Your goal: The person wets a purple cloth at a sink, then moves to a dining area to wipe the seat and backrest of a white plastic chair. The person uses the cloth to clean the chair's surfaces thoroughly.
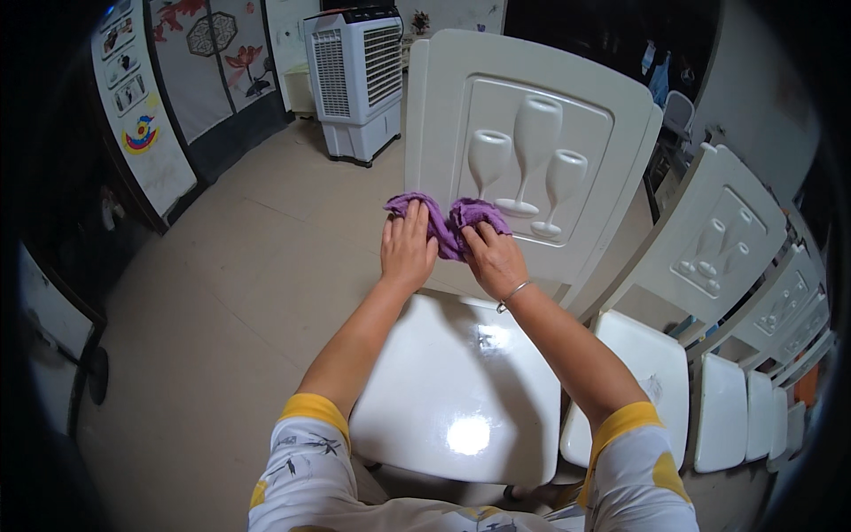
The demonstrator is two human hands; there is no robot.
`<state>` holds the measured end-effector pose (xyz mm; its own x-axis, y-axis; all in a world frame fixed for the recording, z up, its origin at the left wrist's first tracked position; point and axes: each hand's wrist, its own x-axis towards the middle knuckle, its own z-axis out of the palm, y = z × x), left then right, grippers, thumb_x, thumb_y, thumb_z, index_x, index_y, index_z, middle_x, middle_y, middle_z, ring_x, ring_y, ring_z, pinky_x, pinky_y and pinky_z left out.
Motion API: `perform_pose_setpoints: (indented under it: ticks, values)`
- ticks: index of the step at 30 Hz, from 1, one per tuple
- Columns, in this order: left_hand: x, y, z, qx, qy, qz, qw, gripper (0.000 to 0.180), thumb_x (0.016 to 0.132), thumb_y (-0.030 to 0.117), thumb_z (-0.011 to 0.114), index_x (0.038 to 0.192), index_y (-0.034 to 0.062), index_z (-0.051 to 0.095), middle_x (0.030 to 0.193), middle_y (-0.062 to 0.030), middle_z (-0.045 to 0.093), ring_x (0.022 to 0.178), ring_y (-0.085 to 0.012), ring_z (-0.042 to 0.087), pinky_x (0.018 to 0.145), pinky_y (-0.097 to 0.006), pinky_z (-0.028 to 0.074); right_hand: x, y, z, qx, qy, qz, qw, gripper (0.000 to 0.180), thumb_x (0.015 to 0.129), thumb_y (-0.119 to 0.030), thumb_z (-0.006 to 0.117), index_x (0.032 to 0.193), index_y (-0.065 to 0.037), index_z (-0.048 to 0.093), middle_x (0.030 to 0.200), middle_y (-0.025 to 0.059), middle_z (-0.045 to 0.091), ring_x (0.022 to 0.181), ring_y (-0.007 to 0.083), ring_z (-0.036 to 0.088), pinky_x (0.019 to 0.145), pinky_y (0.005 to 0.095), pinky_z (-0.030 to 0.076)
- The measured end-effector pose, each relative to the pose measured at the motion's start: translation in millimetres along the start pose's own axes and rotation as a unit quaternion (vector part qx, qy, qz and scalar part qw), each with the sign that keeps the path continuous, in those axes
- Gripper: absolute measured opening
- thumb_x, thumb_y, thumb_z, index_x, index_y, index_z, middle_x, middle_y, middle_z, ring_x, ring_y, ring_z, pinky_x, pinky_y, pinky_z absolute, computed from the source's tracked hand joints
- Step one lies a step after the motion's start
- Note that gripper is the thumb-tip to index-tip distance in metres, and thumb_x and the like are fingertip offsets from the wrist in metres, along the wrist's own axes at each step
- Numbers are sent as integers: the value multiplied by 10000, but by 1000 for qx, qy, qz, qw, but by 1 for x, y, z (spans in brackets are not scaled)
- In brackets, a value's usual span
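A bunched purple cloth (447,232) lies against the lower left part of a white chair back (443,115), which has three raised wine glasses (537,133) on its panel. My left hand (408,246) grips the cloth's left end, its fingers close together and reaching over the fabric. At the other end my right hand (493,260) is closed on the cloth with bent fingers, and a bangle (513,296) circles that wrist. Below my forearms is the same chair's glossy white seat (425,381). What the fingertips do under the folds is hidden.
Close by on the right stands a matching chair (718,239), with several more in a row behind it. A white air cooler (356,84) stands on the tiled floor (204,293) beyond the chair back. A decorated door panel (213,62) is at the far left.
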<state>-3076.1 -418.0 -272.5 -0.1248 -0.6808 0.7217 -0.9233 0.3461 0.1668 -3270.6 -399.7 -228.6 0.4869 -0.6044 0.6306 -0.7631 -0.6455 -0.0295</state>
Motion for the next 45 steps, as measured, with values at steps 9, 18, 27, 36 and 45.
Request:
perform_pose_setpoints:
  ticks: [9, 18, 27, 36, 45]
  values:
    - [87, 22, -10, -77, 160, -93, 980, 812, 782, 283, 688, 1439, 26, 285, 1471, -191, 314, 1272, -387, 379, 1079, -489, 282, 26, 29, -40, 78, 141, -5, 987, 436, 767, 1, 625, 1190, -31, 521, 1093, 185, 542, 910, 383, 564, 793, 438, 476]
    - [106, -4, -7, -451, 112, -258, 847, 866, 630, 241, 728, 1366, -13, 350, 1326, -235, 466, 1239, -361, 454, 1042, -418, 366, 33, 23, -25, 125, 139, -4, 982, 407, 774, 2, 622, 1171, -43, 547, 1062, 170, 551, 916, 368, 570, 782, 440, 475]
    - [122, -5, -8, -404, 90, -273, 869, 855, 611, 271, 748, 1328, -27, 389, 1216, -228, 541, 1147, -361, 516, 1005, -401, 396, 34, 26, -13, 113, 141, -22, 983, 412, 766, 3, 620, 1169, -48, 547, 1062, 169, 551, 865, 362, 579, 737, 433, 480]
    - [114, -7, 2, -364, 123, -253, 888, 760, 625, 232, 723, 1268, -29, 413, 1183, -250, 540, 1128, -381, 515, 992, -416, 401, 31, 27, -11, 106, 134, -27, 985, 418, 747, 7, 633, 1153, -41, 546, 1059, 163, 548, 859, 361, 576, 728, 423, 475]
    - [114, -10, -4, -432, 75, -240, 866, 820, 625, 352, 761, 1267, -11, 401, 1212, -237, 503, 1157, -369, 492, 982, -447, 398, 31, 28, -8, 98, 145, -35, 984, 424, 745, 10, 632, 1158, -43, 547, 1081, 171, 548, 878, 362, 574, 744, 433, 471]
